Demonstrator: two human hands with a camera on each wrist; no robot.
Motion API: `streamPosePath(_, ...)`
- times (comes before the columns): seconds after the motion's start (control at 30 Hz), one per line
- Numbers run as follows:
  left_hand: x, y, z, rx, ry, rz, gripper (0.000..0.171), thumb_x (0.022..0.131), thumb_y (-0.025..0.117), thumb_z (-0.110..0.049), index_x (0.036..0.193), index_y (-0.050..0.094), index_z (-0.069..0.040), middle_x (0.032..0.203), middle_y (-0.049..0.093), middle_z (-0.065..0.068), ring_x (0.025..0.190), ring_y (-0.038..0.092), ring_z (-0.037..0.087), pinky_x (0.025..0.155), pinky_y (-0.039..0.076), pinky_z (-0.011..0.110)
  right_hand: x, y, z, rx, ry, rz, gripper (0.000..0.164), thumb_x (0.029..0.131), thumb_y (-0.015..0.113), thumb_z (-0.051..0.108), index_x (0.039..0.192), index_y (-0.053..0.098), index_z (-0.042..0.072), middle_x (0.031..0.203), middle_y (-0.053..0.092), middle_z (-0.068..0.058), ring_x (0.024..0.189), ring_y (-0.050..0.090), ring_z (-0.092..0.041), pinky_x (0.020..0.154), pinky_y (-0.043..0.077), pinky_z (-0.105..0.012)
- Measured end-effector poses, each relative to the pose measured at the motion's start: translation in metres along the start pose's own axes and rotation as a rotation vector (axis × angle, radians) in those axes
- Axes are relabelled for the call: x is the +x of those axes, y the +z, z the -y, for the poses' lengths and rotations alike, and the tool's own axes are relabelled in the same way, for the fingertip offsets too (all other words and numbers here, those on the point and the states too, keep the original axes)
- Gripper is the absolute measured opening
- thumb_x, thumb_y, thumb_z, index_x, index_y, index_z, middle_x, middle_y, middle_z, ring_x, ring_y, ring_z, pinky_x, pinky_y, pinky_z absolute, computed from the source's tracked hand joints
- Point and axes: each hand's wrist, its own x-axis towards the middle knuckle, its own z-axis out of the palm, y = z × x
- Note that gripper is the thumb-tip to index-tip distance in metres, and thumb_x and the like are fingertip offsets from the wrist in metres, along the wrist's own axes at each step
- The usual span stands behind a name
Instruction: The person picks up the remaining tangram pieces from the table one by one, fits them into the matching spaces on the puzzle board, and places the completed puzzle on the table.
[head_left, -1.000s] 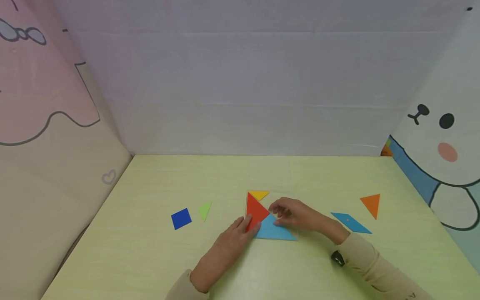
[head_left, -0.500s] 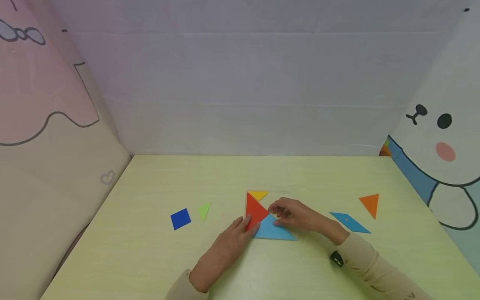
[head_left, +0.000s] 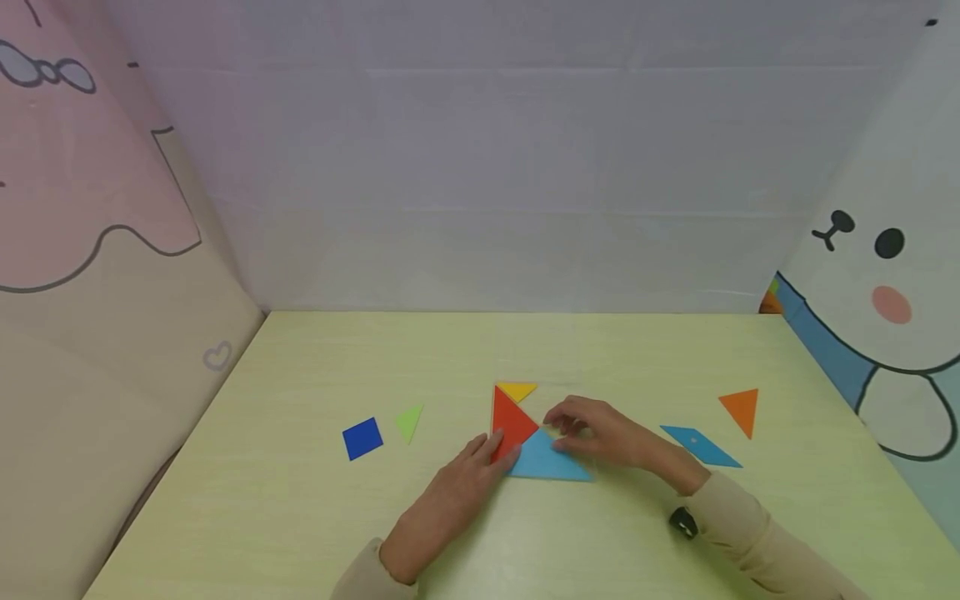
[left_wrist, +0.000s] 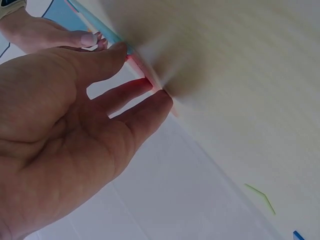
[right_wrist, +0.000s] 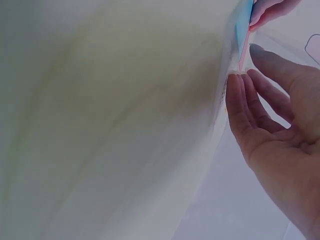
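In the head view a red triangle and a light blue triangle lie edge to edge on the table, with a small yellow triangle against the red one's upper side. My left hand touches the red triangle with its fingertips, its thumb at the seam with the blue one. Its fingers look fairly straight in the left wrist view. My right hand is at the light blue triangle's right side, fingers loosely bent. In the right wrist view nothing shows between its thumb and fingers; whether the fingertips touch a piece I cannot tell.
Left of the hands lie a dark blue square and a light green triangle. To the right are a blue parallelogram and an orange triangle. The pale table meets a white sheet behind.
My right hand has shifted slightly to the right, leaving a small gap from the red triangle's tip. The left hand and the pieces stay as they were.
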Motion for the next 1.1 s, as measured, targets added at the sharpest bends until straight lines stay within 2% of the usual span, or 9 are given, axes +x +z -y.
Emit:
streamPosePath(0.33, 0.000, 0.001, 0.000, -0.031, -0.012, 0.006, 0.059, 0.095, 0.066, 0.007, 0.150, 0.054, -0.013, 0.152, 0.049, 0.018, 0.136, 0.049, 0.037, 0.088, 0.061, 0.043, -0.012, -0.006, -0.005, -0.013, -0.027, -0.039, 0.029, 0.095, 0.074, 0.009, 0.120, 0.065, -0.003, 0.111, 0.067, -0.011, 0.095, 0.064, -0.019, 0.084, 0.059, -0.034)
streamPosePath(0.53, 0.000, 0.002, 0.001, -0.010, 0.009, -0.018, 0.059, 0.095, 0.067, 0.007, 0.149, 0.054, -0.011, 0.150, 0.051, 0.019, 0.135, 0.051, 0.037, 0.092, 0.059, 0.041, -0.016, -0.008, -0.008, -0.018, -0.070, -0.069, 0.024, 0.095, 0.073, 0.006, 0.117, 0.066, -0.003, 0.109, 0.068, -0.012, 0.094, 0.065, -0.019, 0.083, 0.059, -0.035)
streamPosePath(0.73, 0.001, 0.005, 0.002, 0.024, 0.039, -0.070, 0.058, 0.093, 0.069, 0.007, 0.146, 0.057, -0.011, 0.146, 0.054, 0.019, 0.131, 0.054, 0.037, 0.091, 0.059, 0.039, -0.021, -0.011, -0.009, -0.013, -0.085, -0.088, 0.022, 0.095, 0.073, 0.004, 0.115, 0.066, -0.002, 0.106, 0.068, -0.012, 0.092, 0.064, -0.017, 0.082, 0.060, -0.034)
streamPosePath(1.1, 0.000, 0.005, 0.001, 0.034, 0.029, -0.062, 0.059, 0.092, 0.070, 0.007, 0.146, 0.058, -0.012, 0.146, 0.054, 0.018, 0.130, 0.055, 0.036, 0.093, 0.058, 0.038, -0.029, -0.016, -0.008, 0.005, -0.086, -0.087, 0.023, 0.095, 0.073, 0.005, 0.114, 0.065, -0.004, 0.104, 0.067, -0.013, 0.091, 0.065, -0.022, 0.080, 0.061, -0.033)
